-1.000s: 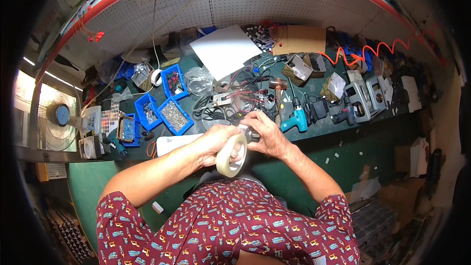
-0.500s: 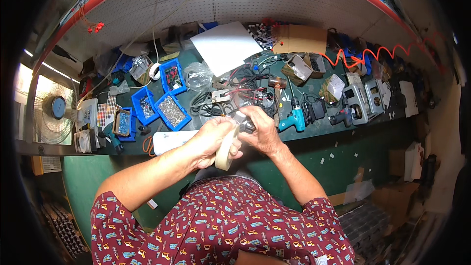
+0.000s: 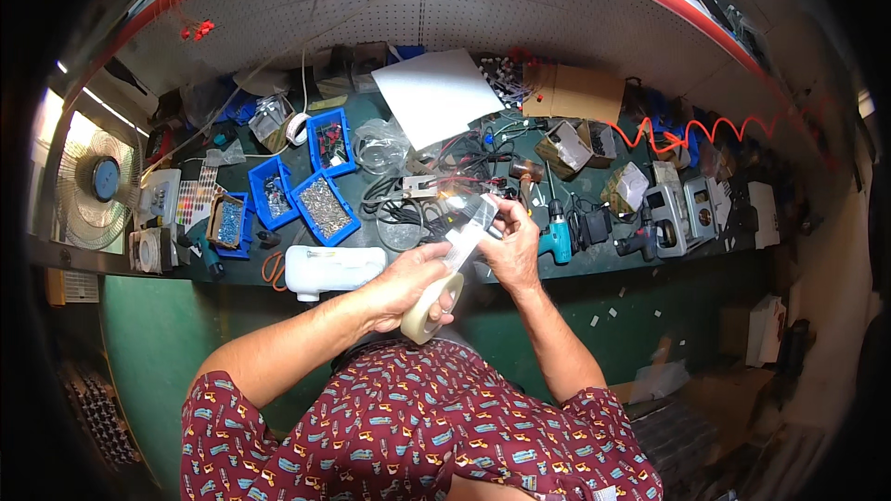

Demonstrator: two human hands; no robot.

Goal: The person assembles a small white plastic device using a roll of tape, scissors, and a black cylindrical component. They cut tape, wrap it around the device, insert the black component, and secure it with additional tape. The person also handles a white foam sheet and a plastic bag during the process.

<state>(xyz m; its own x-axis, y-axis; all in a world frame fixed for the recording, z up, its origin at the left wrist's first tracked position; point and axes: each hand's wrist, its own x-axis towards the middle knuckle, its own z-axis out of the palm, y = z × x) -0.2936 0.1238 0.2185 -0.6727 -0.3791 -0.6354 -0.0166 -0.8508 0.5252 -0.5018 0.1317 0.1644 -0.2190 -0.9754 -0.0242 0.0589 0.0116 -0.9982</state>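
My left hand (image 3: 406, 284) is closed around a roll of pale, translucent tape (image 3: 418, 323) at the front edge of the bench. From the roll a strip of tape (image 3: 462, 247) runs up to a small grey, shiny piece (image 3: 481, 211). Thumb and fingers of my right hand (image 3: 515, 250) pinch that piece at its right side; its exact kind I cannot make out. Just left of my left hand lies a white plastic bottle (image 3: 334, 269) on its side. Black cables (image 3: 394, 199) are heaped beyond my hands.
Blue bins (image 3: 325, 209) of small parts stand at the left, near orange-handled scissors (image 3: 273, 269). A teal cordless drill (image 3: 557, 237) and a hammer (image 3: 526, 172) lie right of my hands. A white sheet (image 3: 436, 97) rests at the back. A fan (image 3: 102, 181) stands far left.
My hands have moved apart, and the tape strip now shows stretched between the roll and the grey piece. The roll has come slightly closer to my body. The view has shifted a little.
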